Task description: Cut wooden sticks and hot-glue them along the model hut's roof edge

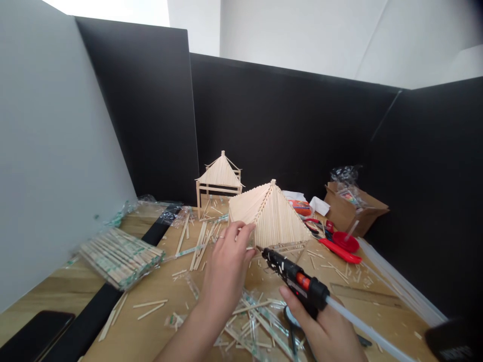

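My right hand [324,327] is wrapped round a black hot glue gun [290,275] with a white glue stick in its back end. The gun's nozzle points at the lower front corner of a model pavilion [283,218] built from thin wooden sticks, with a pitched roof. At that same corner my left hand [232,256] pinches the model with fingers and thumb. A short pale stick end shows by the thumb. Whether the nozzle touches the wood cannot be made out. The model's underside is mostly hidden.
A smaller stick pavilion [219,173] stands behind. Wrapped sticks [121,256] and a phone [37,334] lie left. Loose sticks and plastic wrappers litter the table. Red-handled pliers [339,250], a cardboard box [354,208] and spare glue sticks [403,284] are on the right. Black partitions [283,120] enclose the back.
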Action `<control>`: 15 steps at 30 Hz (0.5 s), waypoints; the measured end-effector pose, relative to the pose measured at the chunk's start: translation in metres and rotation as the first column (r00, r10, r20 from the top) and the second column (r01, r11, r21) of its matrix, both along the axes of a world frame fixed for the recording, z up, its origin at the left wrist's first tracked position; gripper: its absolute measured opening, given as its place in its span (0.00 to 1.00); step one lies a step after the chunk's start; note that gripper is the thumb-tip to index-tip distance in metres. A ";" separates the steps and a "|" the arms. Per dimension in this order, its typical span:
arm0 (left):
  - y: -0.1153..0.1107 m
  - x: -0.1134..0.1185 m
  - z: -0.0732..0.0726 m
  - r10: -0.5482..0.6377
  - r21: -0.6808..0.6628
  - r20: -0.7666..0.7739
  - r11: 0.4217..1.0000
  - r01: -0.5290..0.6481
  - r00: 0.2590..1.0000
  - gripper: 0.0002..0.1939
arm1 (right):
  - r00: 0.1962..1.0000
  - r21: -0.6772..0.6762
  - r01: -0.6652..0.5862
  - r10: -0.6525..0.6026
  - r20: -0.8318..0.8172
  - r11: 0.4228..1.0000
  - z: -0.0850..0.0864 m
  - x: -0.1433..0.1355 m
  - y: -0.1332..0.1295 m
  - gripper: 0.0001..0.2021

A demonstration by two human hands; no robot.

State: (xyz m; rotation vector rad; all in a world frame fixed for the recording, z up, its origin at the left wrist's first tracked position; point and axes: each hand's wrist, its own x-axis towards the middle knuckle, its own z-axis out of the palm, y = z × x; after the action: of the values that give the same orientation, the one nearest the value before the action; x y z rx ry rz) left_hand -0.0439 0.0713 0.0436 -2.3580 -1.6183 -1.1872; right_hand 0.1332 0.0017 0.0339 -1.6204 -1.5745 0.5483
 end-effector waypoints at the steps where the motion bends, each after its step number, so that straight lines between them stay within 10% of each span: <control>1: 0.000 0.000 0.001 -0.002 -0.003 0.000 1.000 0.002 1.000 0.25 | 1.000 -0.005 -0.017 0.017 0.006 1.000 -0.001 0.001 0.000 0.22; 15: -0.001 0.000 0.000 -0.013 -0.045 0.005 0.999 0.013 1.000 0.26 | 1.000 -0.007 0.008 -0.008 -0.001 1.000 -0.003 -0.001 -0.003 0.23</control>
State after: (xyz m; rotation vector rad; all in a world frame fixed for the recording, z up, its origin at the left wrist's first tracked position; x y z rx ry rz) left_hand -0.0444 0.0707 0.0440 -2.3974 -1.6510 -1.1725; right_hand 0.1325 -0.0016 0.0314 -1.6308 -1.5663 0.5516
